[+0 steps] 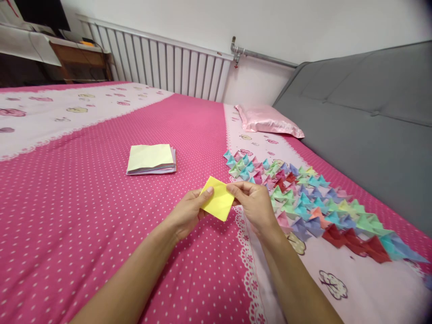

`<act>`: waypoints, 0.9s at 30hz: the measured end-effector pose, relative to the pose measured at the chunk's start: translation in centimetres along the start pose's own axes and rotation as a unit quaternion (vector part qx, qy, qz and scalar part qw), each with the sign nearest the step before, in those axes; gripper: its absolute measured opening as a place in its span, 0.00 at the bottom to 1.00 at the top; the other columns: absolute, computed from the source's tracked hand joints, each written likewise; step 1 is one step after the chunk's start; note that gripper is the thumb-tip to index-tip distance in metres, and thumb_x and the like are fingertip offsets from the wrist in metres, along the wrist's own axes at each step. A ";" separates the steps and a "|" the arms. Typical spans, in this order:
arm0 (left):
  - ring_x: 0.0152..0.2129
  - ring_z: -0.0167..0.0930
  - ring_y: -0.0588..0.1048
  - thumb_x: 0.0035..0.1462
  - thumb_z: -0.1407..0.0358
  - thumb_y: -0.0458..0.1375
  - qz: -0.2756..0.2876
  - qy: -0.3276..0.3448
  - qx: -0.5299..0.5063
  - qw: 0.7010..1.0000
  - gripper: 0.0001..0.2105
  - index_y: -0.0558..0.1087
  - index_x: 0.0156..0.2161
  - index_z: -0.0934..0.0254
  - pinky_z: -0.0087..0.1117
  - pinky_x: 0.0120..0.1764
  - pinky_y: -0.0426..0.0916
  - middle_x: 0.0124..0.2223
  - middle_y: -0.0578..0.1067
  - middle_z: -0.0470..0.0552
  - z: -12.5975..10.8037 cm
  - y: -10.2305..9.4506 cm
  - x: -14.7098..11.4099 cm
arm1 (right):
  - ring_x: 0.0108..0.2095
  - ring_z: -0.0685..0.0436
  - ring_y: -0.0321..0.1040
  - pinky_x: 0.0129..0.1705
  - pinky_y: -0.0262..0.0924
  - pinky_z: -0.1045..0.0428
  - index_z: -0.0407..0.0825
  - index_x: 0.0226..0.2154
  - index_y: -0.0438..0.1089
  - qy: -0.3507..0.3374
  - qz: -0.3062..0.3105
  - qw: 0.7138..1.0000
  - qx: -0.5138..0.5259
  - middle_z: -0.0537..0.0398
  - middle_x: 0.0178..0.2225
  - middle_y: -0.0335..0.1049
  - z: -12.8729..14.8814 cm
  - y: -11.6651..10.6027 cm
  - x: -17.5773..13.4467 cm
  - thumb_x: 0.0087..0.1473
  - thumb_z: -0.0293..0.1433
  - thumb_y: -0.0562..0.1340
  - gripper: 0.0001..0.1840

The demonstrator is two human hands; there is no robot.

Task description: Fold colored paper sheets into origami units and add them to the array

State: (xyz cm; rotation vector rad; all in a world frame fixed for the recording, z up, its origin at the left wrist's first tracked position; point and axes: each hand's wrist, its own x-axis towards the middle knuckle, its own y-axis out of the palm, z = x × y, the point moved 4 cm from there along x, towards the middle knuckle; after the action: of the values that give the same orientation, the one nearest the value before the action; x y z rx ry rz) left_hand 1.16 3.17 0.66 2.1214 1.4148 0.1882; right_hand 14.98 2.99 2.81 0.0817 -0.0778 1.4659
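Note:
A small yellow square of folded paper (218,200) is held up above the bed between both hands. My left hand (189,210) pinches its left corner, thumb on top and fingers behind. At the upper right corner, my right hand (254,202) grips the paper between thumb and fingers. To the left lies a stack of paper sheets (150,156) with a pale yellow sheet on top. Many folded paper boats (313,204) in several colours stand in rows on the right, close beyond my right hand.
The bed has a pink dotted cover (101,225). A pink pillow (270,120) rests at the back right against a grey headboard (364,103). Behind the bed are a white radiator (162,58) and, far left, a wooden desk (81,58) with a dark monitor (43,13).

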 end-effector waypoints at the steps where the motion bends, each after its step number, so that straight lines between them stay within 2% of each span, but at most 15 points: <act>1: 0.31 0.29 0.74 0.53 0.62 0.57 0.002 -0.001 -0.002 1.000 0.12 0.75 0.37 0.71 0.28 0.38 0.67 0.36 0.77 0.58 0.0 0.0 0.0 | 0.23 0.48 0.68 0.26 0.64 0.52 0.44 0.29 0.74 -0.003 0.003 1.000 -0.005 0.53 0.24 0.73 0.0 0.0 0.0 0.43 0.39 0.64 0.14; 5: 0.32 0.30 0.74 0.54 0.63 0.56 -0.003 -0.007 -0.005 1.000 0.12 0.74 0.38 0.71 0.28 0.39 0.68 0.38 0.77 0.59 -0.2 0.1 -0.1 | 0.21 0.50 0.67 0.25 0.63 0.54 0.45 0.30 0.73 -0.014 0.005 1.000 -0.016 0.55 0.23 0.72 0.1 -0.2 0.3 0.46 0.40 0.62 0.15; 8: 0.31 0.29 0.75 0.55 0.65 0.55 -0.035 -0.006 -0.010 0.999 0.10 0.74 0.37 0.71 0.27 0.37 0.68 0.38 0.77 0.57 -0.5 -0.1 -0.2 | 0.21 0.51 0.66 0.25 0.62 0.55 0.45 0.30 0.71 -0.020 -0.025 0.999 -0.022 0.56 0.21 0.70 0.2 -0.9 0.5 0.48 0.40 0.61 0.14; 10: 0.30 0.28 0.75 0.55 0.66 0.54 -0.055 0.000 -0.020 0.998 0.09 0.75 0.35 0.71 0.26 0.36 0.69 0.36 0.77 0.56 -0.7 -0.2 -0.2 | 0.26 0.49 0.69 0.28 0.63 0.54 0.46 0.32 0.71 -0.056 -0.058 0.996 -0.048 0.54 0.25 0.72 0.7 -1.3 0.5 0.51 0.40 0.59 0.14; 12: 0.30 0.28 0.74 0.56 0.67 0.54 -0.067 0.005 -0.034 0.997 0.08 0.75 0.34 0.70 0.26 0.35 0.69 0.35 0.77 0.55 -0.8 -0.3 -0.1 | 0.35 0.45 0.69 0.36 0.64 0.50 0.48 0.37 0.70 -0.132 -0.068 0.983 -0.110 0.51 0.35 0.73 1.7 -1.3 0.2 0.53 0.38 0.57 0.13; 14: 0.30 0.27 0.74 0.56 0.69 0.53 -0.075 0.007 -0.055 0.996 0.08 0.74 0.34 0.70 0.25 0.34 0.70 0.35 0.77 0.55 -0.9 -0.3 -0.1 | 0.47 0.43 0.64 0.47 0.59 0.44 0.52 0.42 0.69 -0.225 -0.030 0.952 -0.207 0.51 0.45 0.69 2.8 -0.3 -0.6 0.54 0.36 0.57 0.13; 16: 0.29 0.26 0.74 0.57 0.70 0.52 -0.074 0.008 -0.084 0.994 0.08 0.74 0.34 0.70 0.25 0.34 0.70 0.35 0.77 0.54 -1.0 -0.3 -0.1 | 0.56 0.42 0.53 0.56 0.48 0.41 0.56 0.49 0.65 -0.298 0.045 0.902 -0.308 0.55 0.53 0.62 3.4 1.2 -1.5 0.56 0.34 0.55 0.17; 19: 0.26 0.24 0.74 0.59 0.70 0.48 -0.051 -0.014 -0.136 0.989 0.11 0.73 0.36 0.70 0.23 0.30 0.69 0.34 0.77 0.53 -1.2 -0.2 -0.2 | 0.62 0.41 0.37 0.60 0.38 0.38 0.56 0.57 0.52 -0.340 0.138 0.829 -0.422 0.57 0.60 0.51 2.9 3.2 -2.3 0.58 0.35 0.51 0.24; 21: 0.26 0.25 0.74 0.60 0.67 0.45 -0.019 -0.046 -0.177 0.983 0.14 0.73 0.37 0.69 0.23 0.29 0.68 0.33 0.77 0.52 -1.2 0.0 -0.3 | 0.63 0.41 0.31 0.61 0.33 0.38 0.52 0.60 0.45 -0.347 0.161 0.792 -0.477 0.55 0.62 0.45 1.9 4.1 -2.5 0.59 0.37 0.49 0.28; 23: 0.29 0.27 0.75 0.61 0.63 0.44 0.020 -0.073 -0.213 0.974 0.16 0.73 0.40 0.68 0.25 0.32 0.68 0.34 0.77 0.53 -1.1 0.2 -0.4 | 0.63 0.41 0.28 0.62 0.28 0.38 0.49 0.61 0.39 -0.350 0.156 0.768 -0.513 0.54 0.63 0.39 1.1 4.6 -2.5 0.59 0.39 0.47 0.31; 27: 0.42 0.34 0.73 0.59 0.55 0.43 0.107 -0.071 -0.257 0.958 0.22 0.70 0.46 0.68 0.34 0.44 0.65 0.43 0.75 0.56 -1.2 0.8 -0.8 | 0.63 0.41 0.24 0.62 0.23 0.38 0.46 0.62 0.33 -0.353 0.146 0.750 -0.541 0.52 0.64 0.32 0.1 5.1 -2.6 0.58 0.46 0.44 0.36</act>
State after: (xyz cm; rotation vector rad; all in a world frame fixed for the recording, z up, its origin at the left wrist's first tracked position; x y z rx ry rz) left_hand 0.91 2.72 2.24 1.8029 0.9244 0.4276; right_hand 9.60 0.93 2.65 -0.3490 -1.6086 1.4160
